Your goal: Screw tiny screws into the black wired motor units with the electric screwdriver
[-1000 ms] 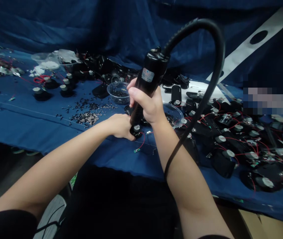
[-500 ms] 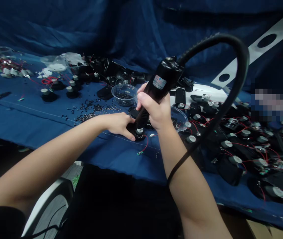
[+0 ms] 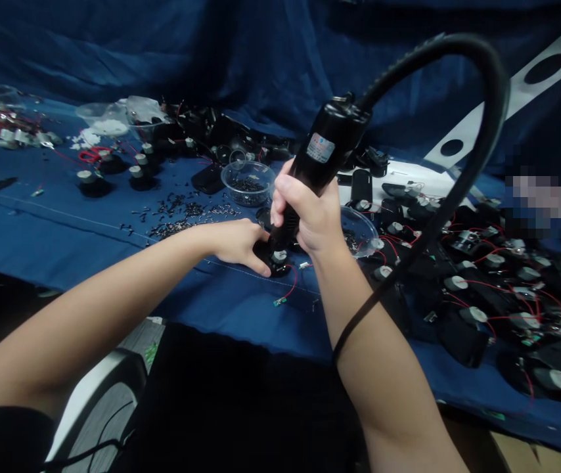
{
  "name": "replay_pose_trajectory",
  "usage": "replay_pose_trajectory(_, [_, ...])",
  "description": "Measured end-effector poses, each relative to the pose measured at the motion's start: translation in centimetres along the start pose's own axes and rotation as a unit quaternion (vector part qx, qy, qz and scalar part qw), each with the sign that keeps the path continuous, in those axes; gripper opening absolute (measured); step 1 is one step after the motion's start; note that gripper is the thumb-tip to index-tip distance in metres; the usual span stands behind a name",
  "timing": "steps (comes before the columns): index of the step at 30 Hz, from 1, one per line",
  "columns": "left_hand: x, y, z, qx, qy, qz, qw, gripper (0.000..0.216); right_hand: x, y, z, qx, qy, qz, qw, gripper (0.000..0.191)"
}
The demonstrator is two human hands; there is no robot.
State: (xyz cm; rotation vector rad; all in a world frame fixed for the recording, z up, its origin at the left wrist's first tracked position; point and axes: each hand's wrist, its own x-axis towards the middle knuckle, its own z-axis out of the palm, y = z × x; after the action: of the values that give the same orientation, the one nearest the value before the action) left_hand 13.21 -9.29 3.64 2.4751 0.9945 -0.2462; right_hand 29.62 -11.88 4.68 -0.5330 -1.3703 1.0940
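Note:
My right hand (image 3: 316,209) is wrapped around a black electric screwdriver (image 3: 334,135), which tilts with its cabled end up and to the right. Its lower end reaches down to a small black plastic housing (image 3: 278,269) on the blue cloth. A silvery round motor sits in that housing, and a red wire leads from it to a small green circuit board (image 3: 280,301). With thumb and fingers my left hand (image 3: 245,244) holds the housing from the left. The screwdriver's tip and part of the housing are hidden from me.
Loose black screws (image 3: 175,226) lie scattered behind my left wrist. A clear bowl (image 3: 248,184) of screws stands beyond, with another clear bowl (image 3: 366,233) behind my right forearm. Several wired motor housings (image 3: 472,315) crowd the right side. The thick cable (image 3: 497,85) arches over them.
The screwdriver's top and its cable have shifted slightly up and to the right in view. Both hands keep their hold, and the housing stays in nearly the same place.

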Motion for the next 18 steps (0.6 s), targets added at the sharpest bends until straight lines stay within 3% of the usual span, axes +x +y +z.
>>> replay_pose_trajectory(11, [-0.1, 0.6, -0.7, 0.033, -0.015, -0.001, 0.999, 0.069, -0.4, -0.2, -0.9, 0.071, -0.017, -0.004, 0.997, 0.035])
replay_pose_trajectory(15, [-0.2, 0.3, -0.5, 0.010, -0.012, 0.008, 1.000, 0.079, -0.8, -2.9, -1.2, 0.038, 0.045, -0.141, 0.988, 0.033])
replay_pose_trajectory(18, [-0.3, 0.2, 0.1, 0.013, 0.010, -0.002, 1.000, 0.086, -3.0, -6.5, -2.6, -0.097, 0.148, -0.252, 0.952, 0.039])
